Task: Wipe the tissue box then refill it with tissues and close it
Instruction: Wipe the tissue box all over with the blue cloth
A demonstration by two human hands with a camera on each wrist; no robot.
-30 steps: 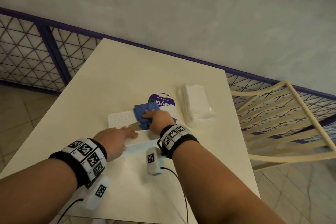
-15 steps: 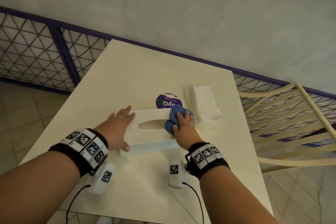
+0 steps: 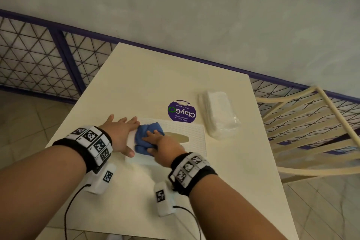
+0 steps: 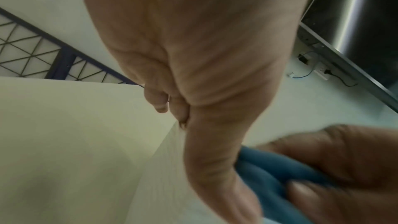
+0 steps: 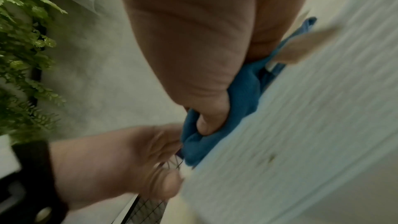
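A white ribbed tissue box with an oval slot lies across the cream table. My right hand grips a bunched blue cloth and presses it on the left part of the box top; its thumb digs into the cloth in the right wrist view. At the box's left end my left hand braces with straight, spread fingers, its thumb on the front corner. The box side runs beside that thumb. A clear-wrapped pack of white tissues lies to the right of the box.
A round purple sticker is on the table just behind the box. A cream slatted chair stands at the table's right side. A purple-framed mesh railing runs along the wall behind. Tiled floor surrounds the table.
My right hand has swept the blue cloth from the box's right end across to its left part, beside the left hand. The left hand has stayed at the left end.
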